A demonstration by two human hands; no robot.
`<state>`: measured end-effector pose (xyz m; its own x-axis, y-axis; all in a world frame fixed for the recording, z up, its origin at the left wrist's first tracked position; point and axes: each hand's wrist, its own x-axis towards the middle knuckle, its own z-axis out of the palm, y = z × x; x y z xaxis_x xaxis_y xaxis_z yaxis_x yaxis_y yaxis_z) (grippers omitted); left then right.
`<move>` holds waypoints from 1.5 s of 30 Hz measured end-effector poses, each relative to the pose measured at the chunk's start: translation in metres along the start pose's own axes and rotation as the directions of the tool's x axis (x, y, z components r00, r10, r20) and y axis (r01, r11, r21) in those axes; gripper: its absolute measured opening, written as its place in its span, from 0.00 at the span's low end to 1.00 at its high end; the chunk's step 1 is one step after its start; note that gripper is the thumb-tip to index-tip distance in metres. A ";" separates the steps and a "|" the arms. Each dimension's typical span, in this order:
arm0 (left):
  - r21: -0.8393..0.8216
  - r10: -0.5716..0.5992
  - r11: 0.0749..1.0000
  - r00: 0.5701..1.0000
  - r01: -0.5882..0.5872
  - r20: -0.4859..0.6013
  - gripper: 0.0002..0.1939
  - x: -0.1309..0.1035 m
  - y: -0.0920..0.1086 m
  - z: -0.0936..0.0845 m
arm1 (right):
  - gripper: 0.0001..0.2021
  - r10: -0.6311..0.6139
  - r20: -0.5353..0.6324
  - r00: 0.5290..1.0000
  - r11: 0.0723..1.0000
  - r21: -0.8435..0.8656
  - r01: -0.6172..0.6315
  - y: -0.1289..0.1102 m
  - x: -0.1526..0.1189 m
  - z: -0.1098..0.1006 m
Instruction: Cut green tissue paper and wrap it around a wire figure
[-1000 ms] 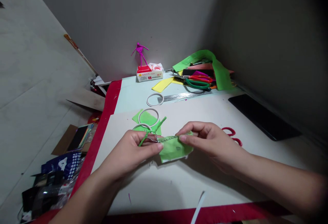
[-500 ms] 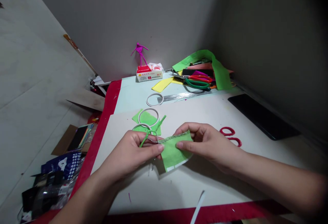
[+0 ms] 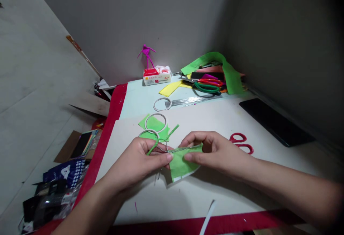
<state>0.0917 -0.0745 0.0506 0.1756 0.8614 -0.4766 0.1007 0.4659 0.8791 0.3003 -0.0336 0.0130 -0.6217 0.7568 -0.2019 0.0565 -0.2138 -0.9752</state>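
Observation:
Between my hands is a piece of green crepe paper (image 3: 182, 165), with a twisted wire (image 3: 186, 148) lying along its upper edge. My left hand (image 3: 146, 159) pinches the paper's left corner together with the wire frame, part of which is wrapped in green strip (image 3: 172, 132). Loose wire ends hang below the left fingers. My right hand (image 3: 212, 150) grips the paper's upper right part, thumb in front and fingers behind the wire. The lower edge of the paper shows a whitish band. Fingers hide part of the wire frame.
Tape rolls (image 3: 156, 122) rest on green paper beyond my left hand. Red-handled scissors (image 3: 238, 138) lie by my right wrist, a black phone (image 3: 276, 122) farther right. Behind are wires (image 3: 190, 100), more scissors (image 3: 206, 86), and a pink figure (image 3: 146, 54) above a small box (image 3: 157, 76).
The paper and wire have tilted slightly, so the wire lies nearer level. My right fingers have shifted a little left along the upper edge. The green-wrapped end has swung slightly right.

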 end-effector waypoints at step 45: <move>-0.017 -0.011 1.000 0.979 0.015 0.204 0.11 0.004 -0.005 -0.003 | 0.12 -0.598 0.149 0.788 0.680 -0.426 0.597 -0.006 -0.007 0.000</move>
<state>0.0888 -0.0730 0.0443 0.3710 0.7964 -0.4776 0.0862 0.4825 0.8716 0.3045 -0.0378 0.0203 -0.6399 0.6319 0.4373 0.0005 0.5694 -0.8221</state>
